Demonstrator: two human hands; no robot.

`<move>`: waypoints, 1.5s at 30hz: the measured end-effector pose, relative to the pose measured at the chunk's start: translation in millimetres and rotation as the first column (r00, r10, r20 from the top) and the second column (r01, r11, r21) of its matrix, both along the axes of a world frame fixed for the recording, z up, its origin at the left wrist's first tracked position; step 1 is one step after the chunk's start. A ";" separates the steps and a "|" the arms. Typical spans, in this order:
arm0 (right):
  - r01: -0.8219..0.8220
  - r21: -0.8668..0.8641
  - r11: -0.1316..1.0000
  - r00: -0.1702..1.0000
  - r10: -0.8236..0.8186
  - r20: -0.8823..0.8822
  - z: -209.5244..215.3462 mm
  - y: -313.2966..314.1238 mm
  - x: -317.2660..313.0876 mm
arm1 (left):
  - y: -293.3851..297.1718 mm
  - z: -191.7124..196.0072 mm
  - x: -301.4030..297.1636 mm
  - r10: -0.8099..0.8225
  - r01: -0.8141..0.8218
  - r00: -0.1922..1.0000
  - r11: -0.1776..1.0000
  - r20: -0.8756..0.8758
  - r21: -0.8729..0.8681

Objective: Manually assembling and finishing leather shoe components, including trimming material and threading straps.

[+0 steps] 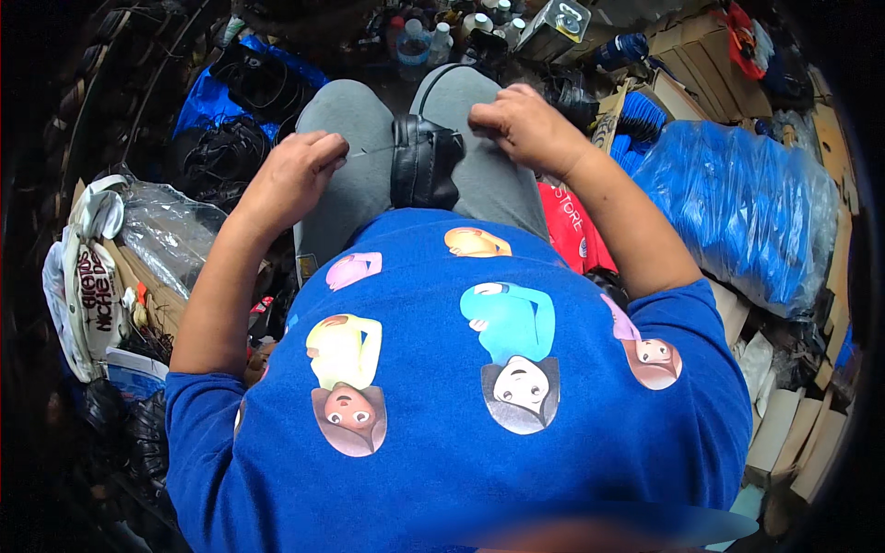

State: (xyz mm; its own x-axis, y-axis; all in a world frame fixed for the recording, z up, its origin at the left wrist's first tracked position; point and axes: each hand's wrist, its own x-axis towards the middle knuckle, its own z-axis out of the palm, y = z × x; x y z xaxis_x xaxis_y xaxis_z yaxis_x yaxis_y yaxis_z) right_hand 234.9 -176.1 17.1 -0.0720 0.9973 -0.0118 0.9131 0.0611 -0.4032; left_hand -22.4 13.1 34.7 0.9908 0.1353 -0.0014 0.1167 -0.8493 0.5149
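Pinching a thread (371, 150), the left fingers (332, 147) have the leather piece (422, 164) to their right; the right fingers (487, 117), just beyond it, are curled together, whether around anything I cannot tell

Close-packed workspace, dim toward the rim, more light on the right side. Far side: cluster of plastic bottles (442, 43) beside a box-shaped can (555, 28). Right: brown cardboard box (705, 60); below it, a blue bundle in clear plastic wrap (737, 207); lower down, upright cardboard pieces (779, 433). Left: crumpled blue plastic sheet (195, 103), clear plastic sheeting (171, 226), white fabric bag (88, 295). Lower left corner: dark, detail unclear.
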 end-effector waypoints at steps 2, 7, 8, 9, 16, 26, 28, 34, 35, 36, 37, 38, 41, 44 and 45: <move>-0.015 0.059 0.998 0.998 0.012 0.057 -3.6 -4.0 7.1 | 1.7 3.5 0.9 0.060 -0.060 0.998 0.998 0.017 -0.010; 0.270 -0.242 0.932 0.699 -0.363 -0.616 4.5 5.4 -10.2 | -1.5 -2.6 19.8 0.328 -0.263 0.944 0.812 0.036 -0.521; 0.322 -0.273 0.906 0.524 -0.411 -0.746 5.6 8.5 -17.7 | -3.6 -6.2 26.4 0.419 -0.295 0.908 0.678 0.024 -0.673; 0.364 -0.314 0.877 0.323 -0.435 -0.841 6.1 12.6 -23.6 | -4.9 -9.7 32.6 0.423 -0.298 0.906 0.678 0.026 -0.672; 0.339 -0.191 0.921 -0.120 -0.159 -0.980 -21.2 41.1 -55.0 | -19.5 -20.0 65.8 0.518 0.214 0.846 -0.109 0.128 -0.971; 0.405 -0.299 0.864 -0.260 -0.205 -0.944 -28.5 32.8 -44.4 | -15.8 -50.7 55.5 0.517 0.046 0.856 -0.048 0.015 -0.998; 0.402 -0.295 0.867 -0.250 -0.207 -0.946 -29.7 31.5 -43.6 | -16.9 -47.2 56.8 0.518 0.052 0.855 -0.058 0.014 -0.997; 0.379 -0.317 0.869 -0.277 -0.220 -0.935 -32.2 26.6 -38.2 | -10.9 -58.2 47.1 0.498 0.095 0.867 -0.173 -0.004 -0.980; 0.356 -0.332 0.874 -0.325 -0.217 -0.921 -33.0 26.4 -35.5 | -8.1 -59.0 46.3 0.499 0.097 0.866 -0.169 0.000 -0.981; 0.371 -0.378 0.848 -0.325 -0.263 -0.908 -27.7 25.7 -33.2 | -6.8 -53.4 45.8 0.513 0.100 0.859 -0.168 0.000 -0.981; 0.385 -0.423 0.820 -0.326 -0.308 -0.894 -19.8 25.3 -31.1 | -5.1 -46.8 44.8 0.526 0.102 0.851 -0.166 0.000 -0.981; 0.374 -0.354 0.857 -0.270 -0.265 -0.926 -16.3 25.6 -28.6 | 0.4 -39.4 39.0 0.462 0.116 0.886 -0.175 0.023 -0.978; 0.486 -0.254 0.836 0.110 -0.347 -0.931 -4.6 24.0 -18.0 | 13.4 -30.4 36.1 0.496 -0.215 0.836 0.691 0.236 -0.690; 0.469 -0.325 0.822 -0.076 -0.329 -0.941 9.6 30.4 -24.6 | 6.1 -5.3 45.7 0.449 -0.242 0.833 0.821 0.323 -0.516; 0.469 -0.322 0.823 -0.073 -0.327 -0.942 10.8 32.2 -26.3 | 1.2 -0.6 51.1 0.411 -0.202 0.863 0.814 0.295 -0.544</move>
